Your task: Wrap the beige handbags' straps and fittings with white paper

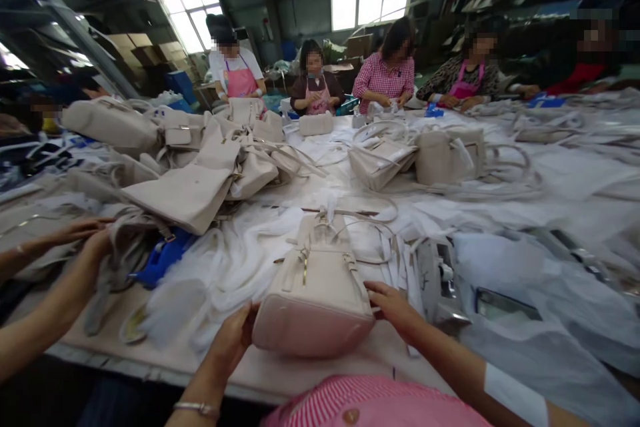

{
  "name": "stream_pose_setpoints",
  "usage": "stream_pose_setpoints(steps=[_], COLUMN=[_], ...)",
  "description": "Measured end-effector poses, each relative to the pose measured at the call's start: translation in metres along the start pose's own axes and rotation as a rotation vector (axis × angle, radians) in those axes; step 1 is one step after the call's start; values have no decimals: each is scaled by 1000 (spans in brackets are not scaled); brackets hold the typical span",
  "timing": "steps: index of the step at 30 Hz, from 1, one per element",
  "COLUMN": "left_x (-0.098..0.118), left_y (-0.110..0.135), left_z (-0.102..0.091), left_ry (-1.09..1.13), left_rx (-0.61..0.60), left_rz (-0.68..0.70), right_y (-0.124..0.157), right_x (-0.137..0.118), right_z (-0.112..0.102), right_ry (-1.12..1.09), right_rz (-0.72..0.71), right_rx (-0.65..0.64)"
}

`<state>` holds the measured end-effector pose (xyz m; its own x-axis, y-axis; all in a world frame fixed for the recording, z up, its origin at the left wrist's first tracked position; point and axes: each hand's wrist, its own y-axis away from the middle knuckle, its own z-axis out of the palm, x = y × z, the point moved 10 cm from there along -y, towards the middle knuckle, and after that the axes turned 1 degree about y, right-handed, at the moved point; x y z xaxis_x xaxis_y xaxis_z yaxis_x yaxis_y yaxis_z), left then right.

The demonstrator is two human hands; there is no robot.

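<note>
A beige handbag [315, 313] lies on its back on the table in front of me, its base toward me. Gold zips and straps show on its upper part. My left hand [235, 337] grips the bag's left lower side, with the fingertips partly hidden behind it. On the opposite side my right hand [393, 307] holds the bag near its lower right edge, fingers bent against it. White tissue paper [240, 253] is heaped just left of the bag. Thin white strips [400, 267] lie to its right.
A co-worker's hands [85, 237] handle bag straps at the left, near a blue tape dispenser [165, 257]. Beige handbags [185, 190] pile up behind; more bags [447, 157] stand at centre right. Clear plastic wrapping [550, 327] covers the right. Several co-workers sit or stand across the table.
</note>
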<state>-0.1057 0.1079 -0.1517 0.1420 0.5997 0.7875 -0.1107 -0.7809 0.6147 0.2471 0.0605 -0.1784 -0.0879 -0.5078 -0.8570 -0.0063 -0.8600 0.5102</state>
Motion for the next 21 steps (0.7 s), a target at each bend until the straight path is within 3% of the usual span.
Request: stream_pose_setpoints(steps=[4,9,12,15,17,19,21], left_x=[15,16,-13,-27,1,48,96], left_y=[12,29,33,28,17,2,-15], left_z=[37,73,67,39,16,-2,0], left_ry=[93,41,-102,-397,-487,-462,-398], left_rx=[-156,-233,-263,-260,-185,-76,-39], left_rz=[-13,77,-10,-66,22,133,228], right_y=[5,20,34,38,32,19,-1], right_x=[-27,-61,-58,-42,-39,-44,-49], right_z=[3,-11,-14,-27,-42,-62,-80], right_ry=[67,280,358,451,408,282,80], right_rz=[-123,-224,-254,-218,-204,-197,-161], right_rx=[-26,150,151,181,218,277,335])
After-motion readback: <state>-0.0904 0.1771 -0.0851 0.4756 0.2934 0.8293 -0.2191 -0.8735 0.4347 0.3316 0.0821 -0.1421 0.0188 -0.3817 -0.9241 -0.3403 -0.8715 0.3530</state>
